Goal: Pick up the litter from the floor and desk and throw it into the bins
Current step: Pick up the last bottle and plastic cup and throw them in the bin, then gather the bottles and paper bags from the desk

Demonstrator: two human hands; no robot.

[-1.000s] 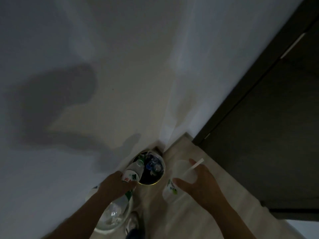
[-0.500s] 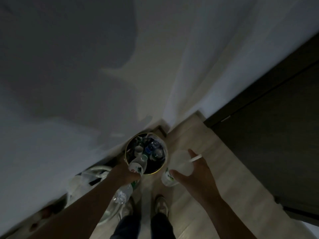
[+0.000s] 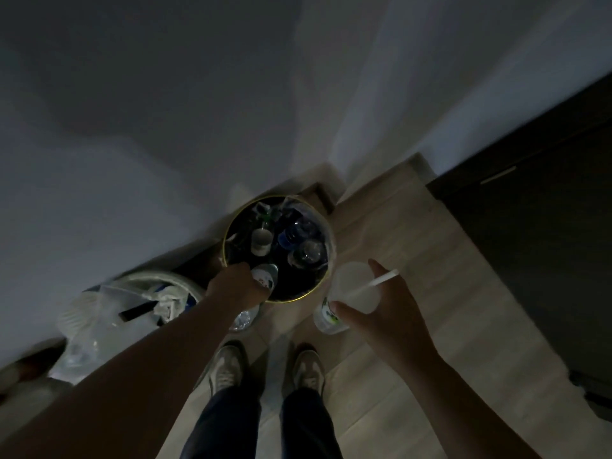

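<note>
The left hand [image 3: 236, 288] has its grip closed round the middle of a clear plastic bottle [image 3: 265, 276]. The neck and cap end of the bottle point over the near rim of the round black bin [image 3: 298, 298], and the bottom end shows under the wrist, outside the rim. The bin stands on the floor [image 3: 414, 260] in the corner where two walls meet, and other bottles [image 3: 308, 253] already lie inside. The bottle looks empty, so I judge it light, thin-walled and a little slippery. It may dent under pressure, so a soft hold round the labelled middle is enough, and it should fall in easily once the whole of it is over the opening. The right hand [image 3: 387, 319] holds a clear plastic cup [image 3: 352, 291] from the side, thumb and fingers spread wide round its wall just under the lid, beside the right edge of the bin and above the floor. A white straw [image 3: 381, 280] stands out of the lid. I judge the cup soft and easy to crush. Whether liquid remains inside I cannot tell, so it is better kept upright. A second bin [image 3: 132, 279] with a white liner stands left of the black one, along the wall.
</note>
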